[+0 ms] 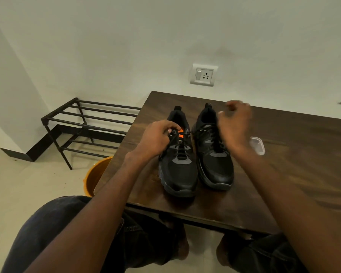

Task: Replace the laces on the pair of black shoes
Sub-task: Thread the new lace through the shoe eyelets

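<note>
Left hand [156,137] pinching lace [185,133] at left shoe [178,154]; right hand [233,125] blurred, grip indiscernible; advisable: drawing evenly, steadying shoe.

White wall [146,36], metal shoe rack [87,123]

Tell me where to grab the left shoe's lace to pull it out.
Pinch the lace at the taut stretch running across the top eyelets of the left shoe, coming from above. There it stands clear of the tongue; lower crossings lie flat. The left hand already pinches one end.
</note>
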{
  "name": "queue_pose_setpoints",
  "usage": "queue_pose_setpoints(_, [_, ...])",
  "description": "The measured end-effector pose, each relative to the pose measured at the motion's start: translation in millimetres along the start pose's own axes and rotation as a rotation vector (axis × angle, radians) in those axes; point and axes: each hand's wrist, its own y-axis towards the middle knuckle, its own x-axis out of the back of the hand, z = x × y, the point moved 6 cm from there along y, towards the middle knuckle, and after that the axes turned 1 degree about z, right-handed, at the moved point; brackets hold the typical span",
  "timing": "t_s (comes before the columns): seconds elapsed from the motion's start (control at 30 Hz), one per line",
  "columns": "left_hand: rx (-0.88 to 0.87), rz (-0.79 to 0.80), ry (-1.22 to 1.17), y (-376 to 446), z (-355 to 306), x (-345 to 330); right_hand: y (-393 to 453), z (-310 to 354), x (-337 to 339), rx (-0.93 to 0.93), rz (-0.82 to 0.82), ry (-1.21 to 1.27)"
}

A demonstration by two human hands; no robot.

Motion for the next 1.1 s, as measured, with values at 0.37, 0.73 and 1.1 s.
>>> queue_pose_setpoints(0.37, [-0.02, 0.014, -0.008, -1, 5, 1, -3, -8, 5, -0.182, -0.11, 0.06])
queue_pose_setpoints(0.73, [-0.048, -0.037, 0.058, -2, 4, -1, -30, 17, -41, 0.12, 0.324, -0.229])
queue_pose_setpoints(1.1, [-0.091, -0.094, 0.126, -6, -2, 10, -41, 29, -51, 0.294, 0.463, -0.307])
